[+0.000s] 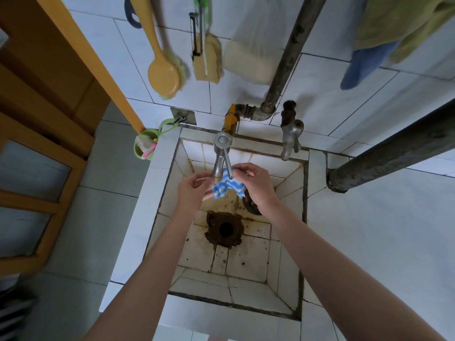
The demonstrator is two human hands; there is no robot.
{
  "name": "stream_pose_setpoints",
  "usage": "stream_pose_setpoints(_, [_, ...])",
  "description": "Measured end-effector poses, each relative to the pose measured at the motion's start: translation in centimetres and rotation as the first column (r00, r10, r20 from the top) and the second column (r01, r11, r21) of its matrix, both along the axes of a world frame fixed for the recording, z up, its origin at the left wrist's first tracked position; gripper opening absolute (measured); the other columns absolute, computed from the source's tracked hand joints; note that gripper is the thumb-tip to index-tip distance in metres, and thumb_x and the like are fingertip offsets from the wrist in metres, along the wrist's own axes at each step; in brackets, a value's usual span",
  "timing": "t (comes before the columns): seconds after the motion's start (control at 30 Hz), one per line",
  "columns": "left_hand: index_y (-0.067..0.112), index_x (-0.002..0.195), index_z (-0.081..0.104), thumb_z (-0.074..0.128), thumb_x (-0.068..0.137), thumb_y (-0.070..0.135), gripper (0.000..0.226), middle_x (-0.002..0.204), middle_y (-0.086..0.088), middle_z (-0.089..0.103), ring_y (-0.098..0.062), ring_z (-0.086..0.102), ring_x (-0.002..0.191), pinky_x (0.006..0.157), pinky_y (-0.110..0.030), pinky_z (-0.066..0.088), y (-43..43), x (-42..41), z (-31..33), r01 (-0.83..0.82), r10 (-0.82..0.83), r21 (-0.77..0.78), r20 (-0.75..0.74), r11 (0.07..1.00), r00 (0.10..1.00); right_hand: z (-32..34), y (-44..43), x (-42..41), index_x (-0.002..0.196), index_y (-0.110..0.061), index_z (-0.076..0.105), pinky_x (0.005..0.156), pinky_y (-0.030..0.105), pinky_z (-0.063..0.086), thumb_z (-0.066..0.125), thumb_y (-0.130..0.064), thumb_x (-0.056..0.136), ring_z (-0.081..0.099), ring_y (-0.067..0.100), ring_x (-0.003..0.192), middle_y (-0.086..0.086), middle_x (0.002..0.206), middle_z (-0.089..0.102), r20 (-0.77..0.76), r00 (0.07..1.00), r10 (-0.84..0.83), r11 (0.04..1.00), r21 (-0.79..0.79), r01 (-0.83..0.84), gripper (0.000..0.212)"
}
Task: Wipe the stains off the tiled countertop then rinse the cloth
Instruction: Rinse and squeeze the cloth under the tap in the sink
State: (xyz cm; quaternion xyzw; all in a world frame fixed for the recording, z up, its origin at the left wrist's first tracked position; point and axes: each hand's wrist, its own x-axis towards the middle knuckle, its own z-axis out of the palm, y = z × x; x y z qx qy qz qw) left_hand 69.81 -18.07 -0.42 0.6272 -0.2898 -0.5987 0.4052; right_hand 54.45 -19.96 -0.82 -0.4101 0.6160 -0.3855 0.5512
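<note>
1. Cloth (227, 187), striped blue and white, bunched directly beneath the spout of the steel tap (221, 156) and held above the tiled sink (157, 183).
2. Left hand (193, 190): fingers curled inward, pinching the cloth's left edge between thumb and fingertips.
3. Right hand (256, 185): fingers curled over the cloth's upper right part and gripping it, close beside the tap's spout. Both forearms reach in from the lower edge of the view.
4. Sink interior: white tiles with brown staining, heaviest around the dark round drain (225, 230), which lies below the two hands. Whether water is running cannot be told.
5. Back wall fittings: a yellow-handled valve (230, 119) behind the tap, a second tap (291, 139) to its right, and a dark pipe (290, 50) rising from between them.
6. Surroundings: a yellow brush (163, 75) hanging on the wall tiles, a green cup (145, 147) hung at the sink's back left corner, a green towel (398, 20) and a blue towel (364, 62) at upper right, and a wooden door (49, 119) at left.
</note>
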Motion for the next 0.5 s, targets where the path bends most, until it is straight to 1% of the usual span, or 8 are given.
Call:
stream_pose_setpoints(0.07, [-0.001,0.106,0.061,0.052,0.090,-0.003,0.019,0.098,-0.017,0.068,-0.028,0.068,0.087,0.072,-0.027,0.058,-0.1,-0.2,0.0,0.001,-0.001,-0.002,-0.006,1.000,1.000,0.2,0.0,-0.3,0.098,-0.007,0.067,0.065,0.008,0.047,0.061,-0.008,0.088,0.059,0.013,0.084,0.003,0.089,0.063,0.019,1.000,-0.012,1.000,0.002,0.012,0.012])
stream_pose_setpoints(0.13, [0.003,0.103,0.062,0.051,0.091,-0.002,0.018,0.097,-0.016,0.069,-0.025,0.069,0.086,0.071,-0.027,0.058,-0.1,-0.3,0.1,0.000,0.000,-0.002,-0.013,1.000,1.000,0.2,0.0,-0.5,0.097,-0.008,0.066,0.065,0.009,0.048,0.061,-0.007,0.088,0.059,0.013,0.084,0.004,0.090,0.063,0.033,0.999,-0.017,1.000,0.003,0.017,0.011])
stream_pose_setpoints(0.2, [0.008,0.099,0.064,0.053,0.091,-0.001,0.017,0.094,-0.013,0.070,-0.021,0.070,0.081,0.071,-0.028,0.058,0.0,-0.3,0.1,-0.005,0.005,-0.009,-0.012,1.000,1.000,0.1,0.0,-0.5,0.097,-0.008,0.066,0.068,0.013,0.050,0.061,-0.007,0.088,0.060,0.014,0.085,0.004,0.090,0.063,0.032,0.999,-0.014,1.000,0.005,0.014,0.011])
stream_pose_setpoints(0.27, [0.009,0.097,0.065,0.054,0.090,-0.001,0.016,0.089,-0.010,0.071,-0.018,0.070,0.078,0.072,-0.029,0.059,0.1,-0.1,0.2,-0.013,0.013,-0.018,-0.010,1.000,1.000,0.0,0.0,-0.2,0.096,-0.009,0.067,0.070,0.016,0.050,0.062,-0.008,0.087,0.060,0.016,0.086,0.003,0.088,0.063,0.027,1.000,-0.009,1.000,0.004,0.009,0.011])
stream_pose_setpoints(0.37, [0.010,0.094,0.065,0.056,0.088,0.000,0.014,0.079,-0.001,0.073,-0.013,0.071,0.072,0.068,-0.025,0.058,0.2,0.3,0.4,-0.036,0.036,-0.027,-0.018,0.999,0.999,0.1,-0.1,0.4,0.097,-0.008,0.066,0.067,0.013,0.050,0.061,-0.007,0.087,0.060,0.015,0.084,0.003,0.088,0.063,0.034,0.999,-0.004,1.000,0.004,0.004,0.011])
stream_pose_setpoints(0.43, [0.010,0.095,0.065,0.058,0.088,0.002,0.013,0.081,-0.002,0.072,-0.011,0.070,0.071,0.066,-0.023,0.058,0.2,0.7,0.6,-0.052,0.052,-0.033,-0.011,0.998,0.999,0.0,-0.2,0.7,0.097,-0.008,0.066,0.063,0.010,0.048,0.060,-0.008,0.088,0.060,0.013,0.082,0.002,0.087,0.063,0.031,0.999,0.010,1.000,0.009,-0.011,0.011])
stream_pose_setpoints(0.5, [0.006,0.101,0.064,0.060,0.087,0.003,0.015,0.087,-0.006,0.070,-0.011,0.070,0.074,0.067,-0.022,0.057,0.3,1.0,0.7,-0.069,0.070,-0.040,0.019,0.997,0.997,0.0,-0.2,1.1,0.100,-0.008,0.066,0.063,0.011,0.046,0.061,-0.009,0.088,0.059,0.011,0.082,0.002,0.089,0.063,0.024,0.999,0.046,0.999,0.026,-0.046,0.013])
